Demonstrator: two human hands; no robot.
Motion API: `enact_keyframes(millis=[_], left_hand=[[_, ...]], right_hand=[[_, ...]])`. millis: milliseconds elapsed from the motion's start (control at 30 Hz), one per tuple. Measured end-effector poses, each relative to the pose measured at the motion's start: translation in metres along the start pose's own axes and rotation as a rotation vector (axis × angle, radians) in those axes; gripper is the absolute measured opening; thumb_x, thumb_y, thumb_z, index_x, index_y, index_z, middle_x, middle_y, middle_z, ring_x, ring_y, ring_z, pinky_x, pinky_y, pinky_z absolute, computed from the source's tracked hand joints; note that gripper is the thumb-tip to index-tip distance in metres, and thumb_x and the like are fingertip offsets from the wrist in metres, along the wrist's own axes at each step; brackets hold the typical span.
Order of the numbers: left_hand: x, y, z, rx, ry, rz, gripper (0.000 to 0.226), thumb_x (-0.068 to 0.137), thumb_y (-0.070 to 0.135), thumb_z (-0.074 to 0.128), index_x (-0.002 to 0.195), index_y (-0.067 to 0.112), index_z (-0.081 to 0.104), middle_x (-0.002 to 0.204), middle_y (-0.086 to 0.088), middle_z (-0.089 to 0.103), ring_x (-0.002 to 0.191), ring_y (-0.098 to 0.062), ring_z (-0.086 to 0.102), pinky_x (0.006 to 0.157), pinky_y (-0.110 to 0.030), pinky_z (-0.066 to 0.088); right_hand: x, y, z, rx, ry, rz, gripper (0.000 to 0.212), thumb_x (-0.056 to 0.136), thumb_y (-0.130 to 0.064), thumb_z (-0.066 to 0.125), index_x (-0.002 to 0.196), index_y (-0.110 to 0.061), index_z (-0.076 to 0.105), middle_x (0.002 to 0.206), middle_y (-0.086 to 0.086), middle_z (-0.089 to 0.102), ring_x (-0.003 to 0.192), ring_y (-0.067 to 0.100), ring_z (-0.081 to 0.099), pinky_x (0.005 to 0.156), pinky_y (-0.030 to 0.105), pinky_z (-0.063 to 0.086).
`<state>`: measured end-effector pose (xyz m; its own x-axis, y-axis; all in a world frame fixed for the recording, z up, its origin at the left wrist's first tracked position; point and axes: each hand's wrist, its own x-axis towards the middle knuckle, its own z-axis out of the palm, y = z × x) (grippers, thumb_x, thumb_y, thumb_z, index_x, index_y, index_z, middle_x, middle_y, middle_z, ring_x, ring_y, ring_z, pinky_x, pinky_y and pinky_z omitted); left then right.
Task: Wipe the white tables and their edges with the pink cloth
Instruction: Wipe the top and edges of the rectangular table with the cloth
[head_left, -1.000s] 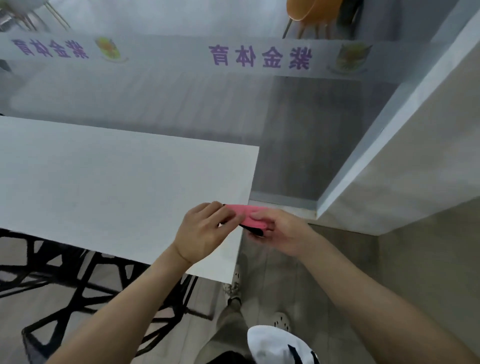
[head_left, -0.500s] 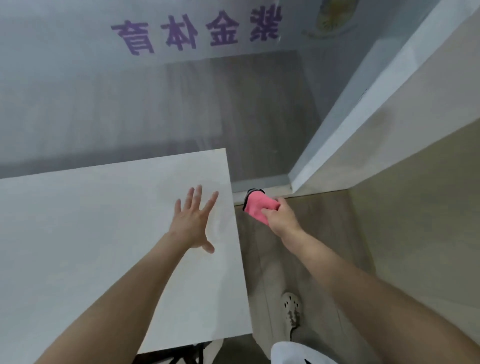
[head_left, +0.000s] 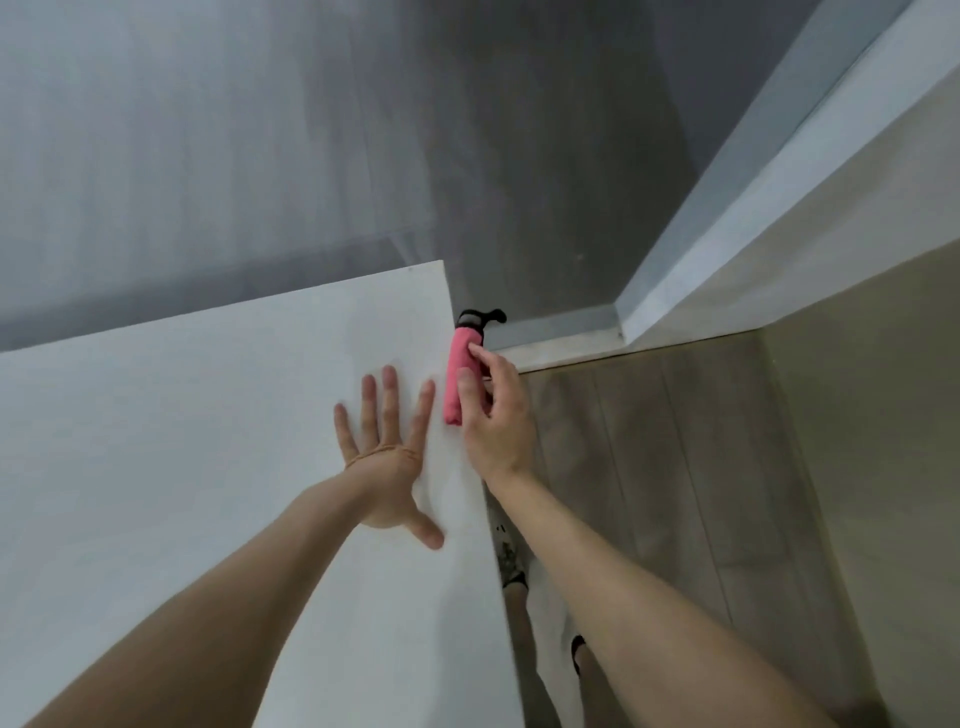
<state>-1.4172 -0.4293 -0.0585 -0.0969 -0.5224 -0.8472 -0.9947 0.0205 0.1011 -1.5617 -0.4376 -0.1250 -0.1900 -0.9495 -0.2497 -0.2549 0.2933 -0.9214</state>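
Likely bracing: left hand (head_left: 382, 457) flat on worktop (head_left: 208, 441), fingers spread, grip apart; right hand (head_left: 496, 426) grip clamped on folded pink cloth (head_left: 457, 374), pressed against worktop's right edge near far corner, apparently for edge wiping.

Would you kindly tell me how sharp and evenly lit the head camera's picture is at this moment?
Head view: soft, even light with no glare on the white table; the pink cloth, left hand and right hand read fairly sharp; the grey background is smeared; the wide lens stretches the corners.
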Motion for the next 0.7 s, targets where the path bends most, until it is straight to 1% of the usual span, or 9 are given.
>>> enact_keyframes(millis=[67,100,200,300,367,467,567,600,700], left_hand=[[-0.001,0.001,-0.002,0.003,-0.015,0.001,0.183,0.056,0.07,0.097,0.14,0.032,-0.06,0.135,-0.014,-0.075,0.126,-0.039,-0.07,0.118,-0.069,-0.03],[-0.001,0.001,-0.003,0.005,-0.019,-0.005,0.183,0.056,0.07,0.097,0.14,0.032,-0.061,0.134,-0.014,-0.075,0.126,-0.039,-0.07,0.118,-0.069,-0.03],[-0.002,0.002,-0.004,0.004,-0.032,-0.019,0.183,0.057,0.07,0.097,0.14,0.031,-0.061,0.134,-0.013,-0.075,0.125,-0.038,-0.071,0.119,-0.068,-0.03],[-0.002,0.002,-0.006,0.006,-0.04,-0.02,0.182,0.058,0.069,0.097,0.139,0.031,-0.061,0.133,-0.013,-0.076,0.125,-0.038,-0.071,0.118,-0.067,-0.031],[-0.002,0.003,-0.006,0.009,-0.039,-0.02,0.183,0.057,0.069,0.098,0.14,0.031,-0.061,0.134,-0.013,-0.075,0.125,-0.038,-0.071,0.119,-0.068,-0.03],[0.0,0.002,-0.006,0.006,-0.029,-0.015,0.183,0.056,0.068,0.099,0.14,0.034,-0.06,0.136,-0.012,-0.075,0.127,-0.037,-0.07,0.119,-0.067,-0.03],[0.0,0.002,-0.006,0.0,-0.023,-0.029,0.184,0.055,0.068,0.099,0.139,0.035,-0.061,0.136,-0.012,-0.074,0.127,-0.037,-0.07,0.119,-0.067,-0.029],[-0.001,0.002,-0.006,0.0,-0.02,-0.031,0.184,0.055,0.069,0.099,0.14,0.035,-0.06,0.137,-0.012,-0.074,0.127,-0.037,-0.07,0.12,-0.067,-0.029],[-0.002,0.003,-0.006,0.007,-0.016,-0.027,0.182,0.057,0.069,0.098,0.14,0.034,-0.06,0.137,-0.011,-0.074,0.127,-0.037,-0.07,0.12,-0.067,-0.028]], right_hand=[[0.01,0.0,0.013,0.015,0.077,-0.05,0.034,0.106,-0.037,0.059,0.134,-0.019,0.058,0.128,-0.004,0.06,0.115,0.014,0.059,0.099,0.045,0.055],[0.013,-0.001,0.02,0.033,0.088,-0.068,0.037,0.104,-0.036,0.058,0.134,-0.016,0.055,0.129,0.0,0.058,0.116,0.019,0.059,0.1,0.047,0.055],[0.018,0.002,0.035,-0.025,0.099,-0.1,0.056,0.108,-0.032,0.048,0.158,-0.011,0.039,0.153,0.011,0.044,0.136,0.027,0.051,0.112,0.039,0.051],[0.021,0.005,0.035,-0.067,0.014,-0.173,0.064,0.115,-0.031,0.038,0.173,-0.018,0.015,0.18,0.001,0.008,0.165,0.021,0.019,0.124,0.033,0.04],[0.028,0.006,0.032,-0.013,-0.109,-0.16,0.065,0.118,-0.034,0.035,0.174,-0.024,0.005,0.182,-0.008,0.002,0.166,0.009,0.008,0.133,0.034,0.026],[0.047,0.0,0.029,0.024,-0.17,-0.075,0.063,0.118,-0.039,0.034,0.174,-0.028,0.007,0.18,-0.011,0.011,0.164,0.005,0.014,0.134,0.036,0.022],[0.031,-0.005,0.026,0.065,-0.163,-0.058,0.06,0.118,-0.042,0.032,0.173,-0.032,0.01,0.179,-0.015,0.017,0.163,0.003,0.019,0.129,0.027,0.026],[0.014,-0.002,0.022,0.073,-0.158,-0.064,0.06,0.118,-0.044,0.032,0.173,-0.035,0.011,0.178,-0.016,0.02,0.161,0.005,0.025,0.128,0.029,0.031],[-0.038,0.014,0.002,0.035,-0.191,-0.119,0.058,0.117,-0.048,0.03,0.17,-0.046,0.008,0.169,-0.012,0.041,0.142,0.02,0.056,0.113,0.052,0.053]])
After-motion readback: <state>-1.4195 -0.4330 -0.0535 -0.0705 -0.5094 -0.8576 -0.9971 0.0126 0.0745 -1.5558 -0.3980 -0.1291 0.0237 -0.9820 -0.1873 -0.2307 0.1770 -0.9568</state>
